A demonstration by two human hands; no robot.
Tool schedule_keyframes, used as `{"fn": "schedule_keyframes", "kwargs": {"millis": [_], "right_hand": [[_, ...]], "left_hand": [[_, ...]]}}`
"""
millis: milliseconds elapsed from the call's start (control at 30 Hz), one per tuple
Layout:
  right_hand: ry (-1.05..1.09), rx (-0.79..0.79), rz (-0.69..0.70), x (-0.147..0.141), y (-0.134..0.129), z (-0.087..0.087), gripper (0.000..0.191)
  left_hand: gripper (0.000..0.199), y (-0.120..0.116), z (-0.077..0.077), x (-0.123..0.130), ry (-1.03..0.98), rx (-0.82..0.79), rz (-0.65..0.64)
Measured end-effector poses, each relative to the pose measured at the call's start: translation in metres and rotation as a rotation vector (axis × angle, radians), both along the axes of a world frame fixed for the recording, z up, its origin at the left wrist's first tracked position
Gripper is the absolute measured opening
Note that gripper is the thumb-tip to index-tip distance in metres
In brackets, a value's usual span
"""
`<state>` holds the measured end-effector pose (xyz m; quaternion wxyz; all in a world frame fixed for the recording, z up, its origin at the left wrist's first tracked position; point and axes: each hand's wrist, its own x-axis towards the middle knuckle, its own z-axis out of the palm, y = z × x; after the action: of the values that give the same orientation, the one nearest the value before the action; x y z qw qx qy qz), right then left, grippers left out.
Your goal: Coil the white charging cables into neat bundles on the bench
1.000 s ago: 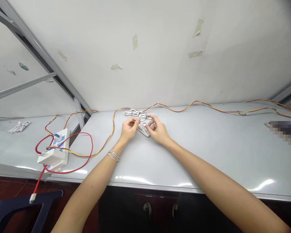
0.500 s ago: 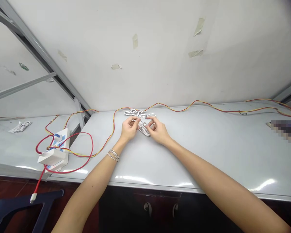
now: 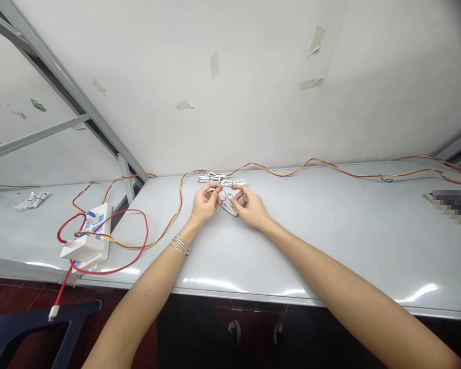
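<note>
A bundled white cable (image 3: 229,207) lies on the grey tabletop between my hands, a thin black tie (image 3: 225,195) looped at its upper part. My left hand (image 3: 206,202) is closed in a pinch at the left side of the bundle, where the tie's end meets thumb and forefinger. On the other side, my right hand (image 3: 250,206) has its thumb and forefinger apart, curved around the white plug end, with the thumb next to the cable. Its lower fingers are partly hidden. Just beyond my fingertips lie more coiled white cables (image 3: 212,178), also tied in black.
A white power strip (image 3: 103,220) with plugs and a looped red cable (image 3: 146,230) sits at the left. Red-yellow wire (image 3: 280,175) runs along the wall. Another white cable bundle (image 3: 34,201) lies far left, a blurred-out object (image 3: 457,207) far right. A blue chair (image 3: 34,320) stands below.
My left fingertips have shifted very slightly, and the black tie's loop shows a little more clearly at them. My right hand stays in nearly the same place.
</note>
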<state>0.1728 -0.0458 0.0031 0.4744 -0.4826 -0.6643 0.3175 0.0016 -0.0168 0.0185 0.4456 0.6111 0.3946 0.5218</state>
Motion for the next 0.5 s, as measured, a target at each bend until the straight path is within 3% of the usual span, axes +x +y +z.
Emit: {"fn": "schedule_keyframes", "kwargs": {"millis": [233, 500], "right_hand": [[0.014, 0.006, 0.047, -0.0013, -0.0037, 0.0044, 0.039], [0.152, 0.034, 0.032, -0.0049, -0.0038, 0.0064, 0.025]], "left_hand": [[0.042, -0.0008, -0.0032, 0.0016, 0.072, -0.019, 0.010], [0.032, 0.0021, -0.0082, 0.0005, 0.178, 0.000, 0.041]]}}
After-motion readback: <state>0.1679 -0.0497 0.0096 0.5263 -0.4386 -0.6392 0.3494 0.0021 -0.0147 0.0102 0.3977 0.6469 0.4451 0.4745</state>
